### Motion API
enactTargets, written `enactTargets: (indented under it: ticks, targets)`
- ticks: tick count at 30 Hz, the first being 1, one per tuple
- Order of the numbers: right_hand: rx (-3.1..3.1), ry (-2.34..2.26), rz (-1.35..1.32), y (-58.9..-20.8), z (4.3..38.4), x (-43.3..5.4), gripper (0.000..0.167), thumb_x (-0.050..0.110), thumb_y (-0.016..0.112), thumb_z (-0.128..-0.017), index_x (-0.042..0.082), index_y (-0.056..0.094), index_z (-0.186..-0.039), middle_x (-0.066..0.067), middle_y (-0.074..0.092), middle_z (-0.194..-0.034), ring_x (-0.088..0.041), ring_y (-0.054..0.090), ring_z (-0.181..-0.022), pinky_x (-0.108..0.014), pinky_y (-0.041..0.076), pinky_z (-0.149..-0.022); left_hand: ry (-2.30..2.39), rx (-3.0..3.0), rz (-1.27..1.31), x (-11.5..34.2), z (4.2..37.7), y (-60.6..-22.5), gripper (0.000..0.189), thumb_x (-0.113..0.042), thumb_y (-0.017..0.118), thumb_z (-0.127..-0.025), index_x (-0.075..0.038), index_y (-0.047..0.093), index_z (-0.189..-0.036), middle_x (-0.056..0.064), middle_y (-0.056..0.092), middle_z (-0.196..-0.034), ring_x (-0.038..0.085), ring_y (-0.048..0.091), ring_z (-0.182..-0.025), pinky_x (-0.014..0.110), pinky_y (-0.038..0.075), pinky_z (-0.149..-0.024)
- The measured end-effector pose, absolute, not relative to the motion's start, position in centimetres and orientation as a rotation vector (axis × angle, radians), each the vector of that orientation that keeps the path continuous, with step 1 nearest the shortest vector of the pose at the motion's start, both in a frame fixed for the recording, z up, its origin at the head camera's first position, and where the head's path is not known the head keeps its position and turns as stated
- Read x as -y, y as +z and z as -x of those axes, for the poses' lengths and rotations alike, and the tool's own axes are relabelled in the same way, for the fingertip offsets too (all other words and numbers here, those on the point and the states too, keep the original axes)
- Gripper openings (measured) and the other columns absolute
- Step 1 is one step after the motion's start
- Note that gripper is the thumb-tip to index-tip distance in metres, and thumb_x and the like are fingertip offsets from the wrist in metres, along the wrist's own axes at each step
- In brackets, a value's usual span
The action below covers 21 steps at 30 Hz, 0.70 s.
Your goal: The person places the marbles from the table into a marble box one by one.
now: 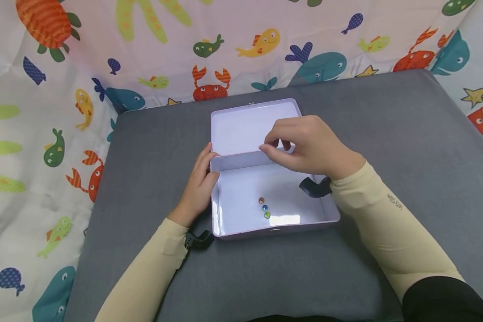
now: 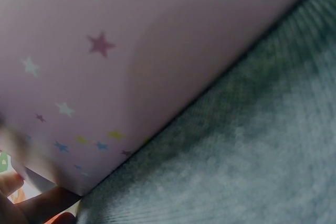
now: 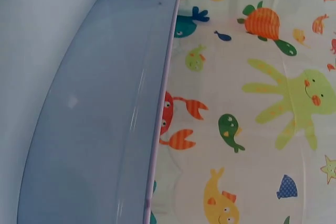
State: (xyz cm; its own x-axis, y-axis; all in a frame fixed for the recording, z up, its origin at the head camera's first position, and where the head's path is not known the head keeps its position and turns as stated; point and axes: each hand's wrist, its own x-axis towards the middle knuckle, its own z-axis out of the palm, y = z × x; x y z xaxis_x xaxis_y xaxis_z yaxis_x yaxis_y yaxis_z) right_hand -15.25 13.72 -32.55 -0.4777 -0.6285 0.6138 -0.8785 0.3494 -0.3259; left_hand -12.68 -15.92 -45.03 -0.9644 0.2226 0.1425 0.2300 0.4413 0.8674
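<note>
A lidded metal box (image 1: pixel 241 183), white inside, lies with its lid (image 1: pixel 241 129) folded back. Stars on pale pink decorate its outer side (image 2: pixel 131 77) in the left wrist view. My left hand (image 1: pixel 197 188) holds the box's left side near the hinge, thumb and index finger at the rim. Three small glass marbles rest on the box floor: a brownish one (image 1: pixel 261 201), a blue one (image 1: pixel 264 208) and a green one (image 1: pixel 267 215). Over the hinge area hovers my right hand (image 1: pixel 310 145), fingers bent and thumb tip close to the index finger; I cannot tell whether it pinches anything.
The box stands on a grey cloth-covered table (image 1: pixel 157 147). Behind and left of it hangs a white curtain (image 1: pixel 241 27) printed with sea animals. A black wrist mount (image 1: pixel 315 187) under the right sleeve overlaps the box's right part, and another mount (image 1: pixel 199 240) is by its front left corner.
</note>
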Motion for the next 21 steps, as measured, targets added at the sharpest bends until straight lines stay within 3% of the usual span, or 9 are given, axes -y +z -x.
enactTargets:
  ticks: [21]
  targets:
    - [2.662,0.736,-0.936,-32.4,15.7,-18.5,0.010,0.014,0.080,-0.091,0.011,0.080,-0.101,0.002,0.073,-0.082,-0.011,0.058,-0.069,-0.030,0.051,-0.060,-1.633,2.670,0.401,16.0,12.7,-44.9,0.037,-0.014,0.042,-0.102,-0.013,0.056,-0.135,0.001,0.014,-0.176,0.020,0.015,-0.161,0.060,0.022,-0.125]
